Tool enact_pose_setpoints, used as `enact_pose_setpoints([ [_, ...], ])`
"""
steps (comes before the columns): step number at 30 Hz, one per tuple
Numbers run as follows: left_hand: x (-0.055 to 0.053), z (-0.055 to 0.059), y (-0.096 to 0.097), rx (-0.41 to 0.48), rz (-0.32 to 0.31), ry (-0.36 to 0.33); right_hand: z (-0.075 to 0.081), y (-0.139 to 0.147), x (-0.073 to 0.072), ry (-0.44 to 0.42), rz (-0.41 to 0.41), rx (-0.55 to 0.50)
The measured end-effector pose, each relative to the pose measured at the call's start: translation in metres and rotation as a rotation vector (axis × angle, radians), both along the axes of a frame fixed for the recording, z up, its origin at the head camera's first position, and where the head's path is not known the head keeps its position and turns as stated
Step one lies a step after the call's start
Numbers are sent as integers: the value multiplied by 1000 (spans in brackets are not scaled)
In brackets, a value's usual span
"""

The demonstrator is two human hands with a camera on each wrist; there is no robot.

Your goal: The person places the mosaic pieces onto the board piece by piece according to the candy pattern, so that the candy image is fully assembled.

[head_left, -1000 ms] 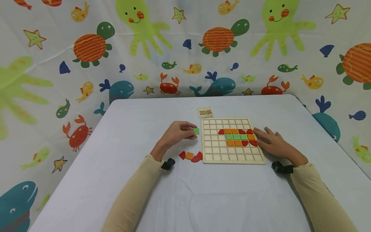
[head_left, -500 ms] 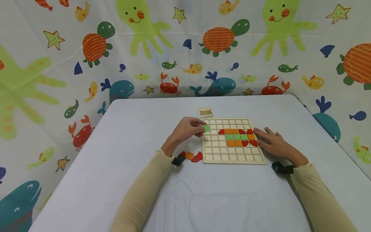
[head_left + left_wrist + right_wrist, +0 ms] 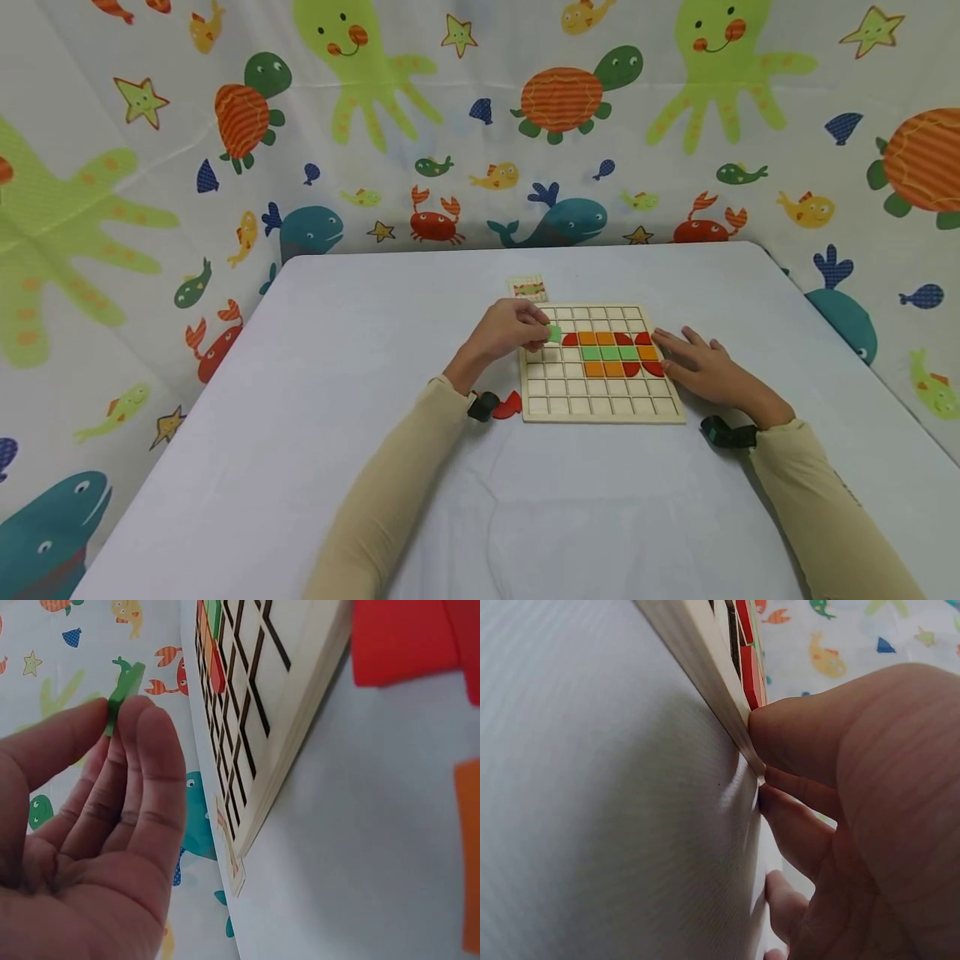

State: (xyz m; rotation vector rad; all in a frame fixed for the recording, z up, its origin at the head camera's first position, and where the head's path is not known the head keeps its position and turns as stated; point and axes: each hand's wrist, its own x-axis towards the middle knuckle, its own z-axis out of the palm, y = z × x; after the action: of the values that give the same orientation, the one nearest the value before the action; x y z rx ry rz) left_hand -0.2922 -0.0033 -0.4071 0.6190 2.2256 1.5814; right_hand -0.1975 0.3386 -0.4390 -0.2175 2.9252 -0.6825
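Between thumb and fingertips my left hand (image 3: 510,329) pinches a square green tile (image 3: 554,334). It hovers over the left part of a wooden grid board (image 3: 570,407), and the left wrist view shows the green tile (image 3: 124,694) edge-on. Orange, red and green pieces form a pattern on the board's right half, with a green row (image 3: 609,353) in the middle. My right hand (image 3: 697,367) rests at the board's right edge, fingers loosely extended. In the right wrist view its thumb (image 3: 799,739) touches the board's side (image 3: 705,682).
Loose red pieces (image 3: 507,407) lie by the board's lower left corner. An orange tile (image 3: 469,855) near them shows in the left wrist view, hidden behind the wrist camera (image 3: 483,406) in the head view. A small pattern card (image 3: 528,288) lies behind the board.
My left hand has carried the green tile rightward from beside the board to above its grid. The left wrist now covers some loose pieces. My right hand has stayed in place.
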Motion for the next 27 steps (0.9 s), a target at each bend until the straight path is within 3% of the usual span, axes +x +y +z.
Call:
enact_pose_setpoints([
  [12,-1,-7,20,-36,8,-24,0,0,0,-5,1,-10],
  [19,0,-15,31,-131,31,24,-1,0,-1,-8,3,-13],
  [27,2,-15,38,-173,68,44,0,1,-2,-19,-3,-6],
])
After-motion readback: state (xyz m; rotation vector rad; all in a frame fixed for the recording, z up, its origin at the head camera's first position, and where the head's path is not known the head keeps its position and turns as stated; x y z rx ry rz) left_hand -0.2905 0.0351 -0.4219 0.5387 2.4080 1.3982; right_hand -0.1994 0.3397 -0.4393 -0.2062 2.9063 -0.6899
